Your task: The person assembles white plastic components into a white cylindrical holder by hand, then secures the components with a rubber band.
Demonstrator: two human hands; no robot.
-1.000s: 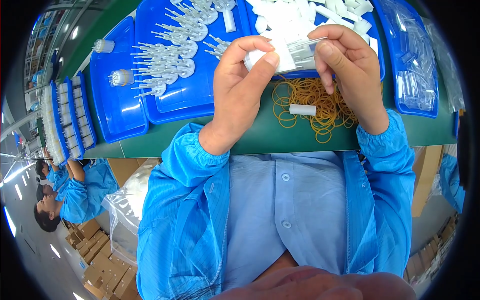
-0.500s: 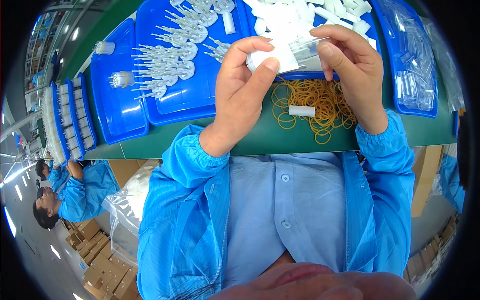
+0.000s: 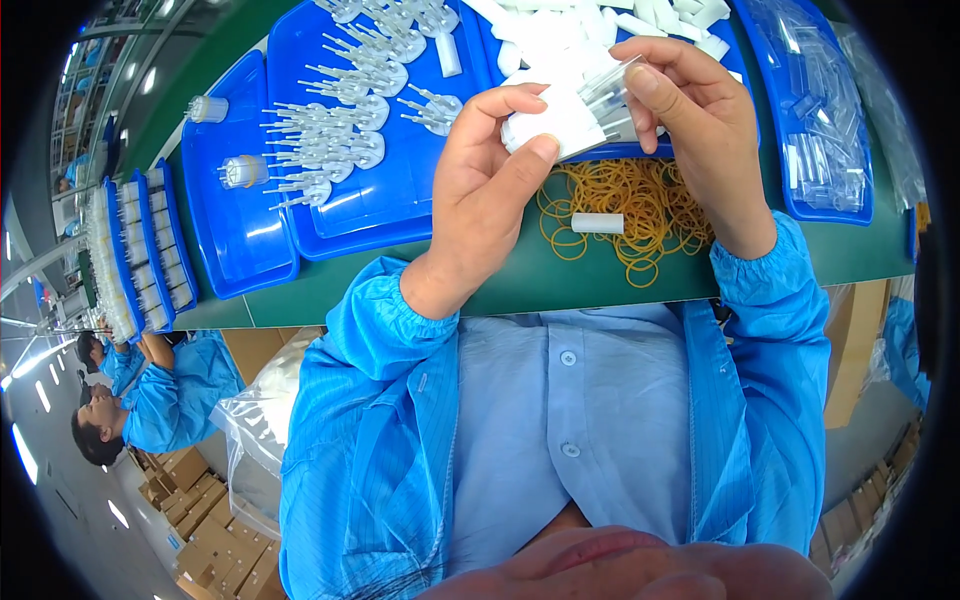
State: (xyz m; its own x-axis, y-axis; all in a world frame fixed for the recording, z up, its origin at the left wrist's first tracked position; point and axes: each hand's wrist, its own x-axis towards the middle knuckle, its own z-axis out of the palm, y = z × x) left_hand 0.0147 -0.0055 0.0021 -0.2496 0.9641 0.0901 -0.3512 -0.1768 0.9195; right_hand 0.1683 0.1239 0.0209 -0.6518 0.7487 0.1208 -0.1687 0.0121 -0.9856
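Observation:
My left hand (image 3: 480, 190) grips a white piece (image 3: 558, 124) between thumb and fingers; its edge looks flat and sheet-like, and glare hides detail. Thin prongs stick out of its right side. At those prongs my right hand (image 3: 705, 125) pinches a clear plastic piece (image 3: 618, 82) between thumb and forefinger. Below the hands lies a loose pile of yellow rubber bands (image 3: 655, 215), with a short white tube (image 3: 598, 223) on it. Just left of my left hand, a white pronged piece with a round base (image 3: 437, 110) rests in a blue tray (image 3: 375, 215).
Several more pronged pieces (image 3: 330, 150) fill that tray. A smaller blue tray (image 3: 240, 265) at left holds two banded bundles (image 3: 243, 171). White foam-like pieces (image 3: 640, 15) lie behind my hands. Clear plastic parts (image 3: 825, 170) sit in a right-hand tray. Co-workers (image 3: 165, 400) are at far left.
My right hand has shifted slightly left and up with the clear piece. My left hand stays nearly in place, the white piece a little more tilted. The whole view has shifted slightly.

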